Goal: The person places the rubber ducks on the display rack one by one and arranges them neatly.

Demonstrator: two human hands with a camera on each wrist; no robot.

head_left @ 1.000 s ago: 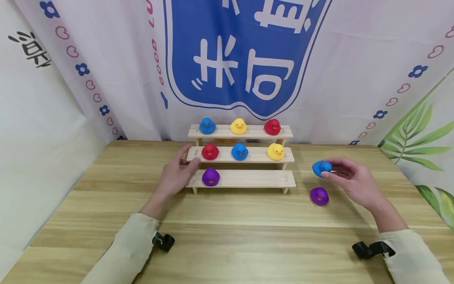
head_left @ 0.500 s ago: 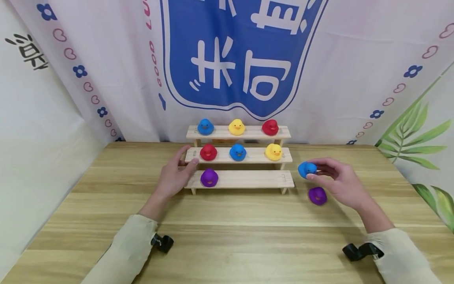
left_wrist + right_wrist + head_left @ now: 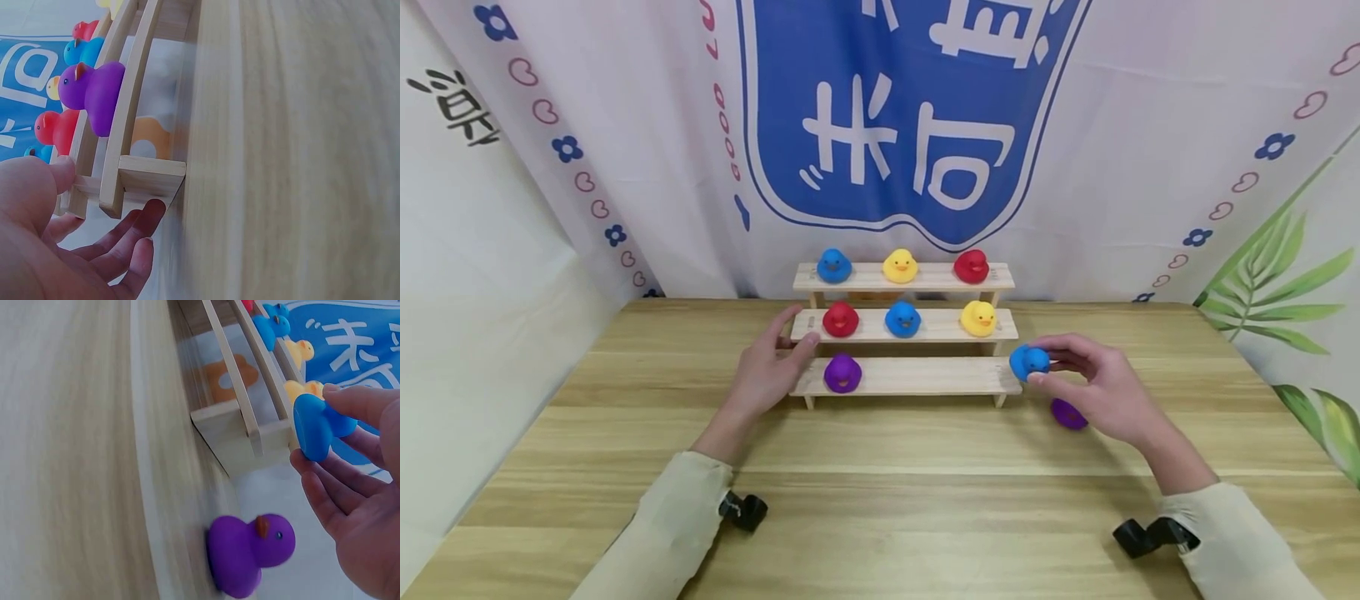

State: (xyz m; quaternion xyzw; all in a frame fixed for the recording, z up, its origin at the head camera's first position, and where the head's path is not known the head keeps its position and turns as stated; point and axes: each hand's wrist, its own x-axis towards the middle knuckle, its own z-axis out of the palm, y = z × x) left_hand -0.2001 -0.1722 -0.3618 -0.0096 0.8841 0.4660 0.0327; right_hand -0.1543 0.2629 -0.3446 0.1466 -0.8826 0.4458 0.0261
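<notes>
My right hand (image 3: 1101, 383) pinches a blue rubber duck (image 3: 1027, 362) between thumb and fingers, at the right end of the bottom shelf of a wooden three-step rack (image 3: 925, 379). In the right wrist view the blue duck (image 3: 315, 428) is off the shelf. Below that hand a purple rubber duck (image 3: 240, 553) lies on the table, partly hidden in the head view. My left hand (image 3: 767, 367) grips the rack's left end, thumb (image 3: 62, 173) at the front of the middle shelf and index finger behind. Another purple duck (image 3: 843, 374) sits at the bottom shelf's left.
On the middle shelf stand red (image 3: 840, 320), blue (image 3: 902, 319) and yellow (image 3: 978, 318) ducks. The top shelf bears blue (image 3: 834, 266), yellow (image 3: 900, 266) and red (image 3: 972, 267) ones. A printed curtain (image 3: 662, 167) hangs behind the wooden table (image 3: 887, 517).
My right hand has carried the blue duck leftward, up to the bottom shelf's right end, and now partly covers the loose purple duck. My left hand has stayed at the rack.
</notes>
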